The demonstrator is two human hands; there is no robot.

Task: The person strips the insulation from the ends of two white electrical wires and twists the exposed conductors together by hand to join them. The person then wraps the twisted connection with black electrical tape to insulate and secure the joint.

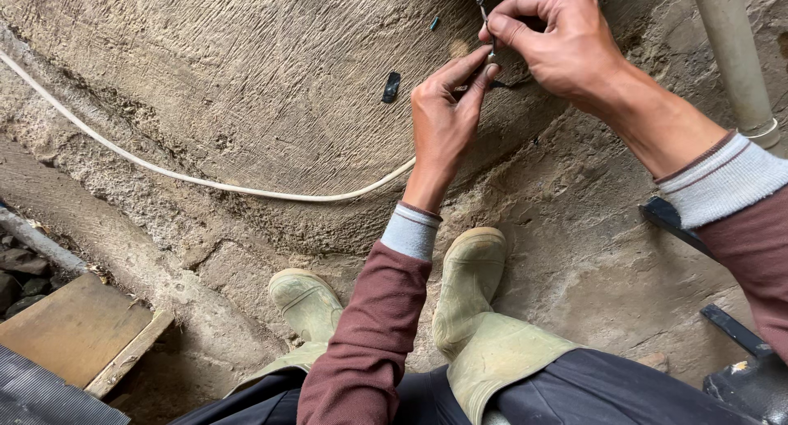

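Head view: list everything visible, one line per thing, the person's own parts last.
Wall: one, rough grey-brown plaster, upper frame.
White cable: one, curving across the wall.
Black clip: one, on the wall left of the hands.
Pipe: one, pale, top right.
Wooden board: one, brown, bottom left.
Thin dark tool: one, pinched in right fingers.
Boots: two, pale green, on the ground.
Left hand: fingertips at the tool's tip.
Right hand: gripping the tool.
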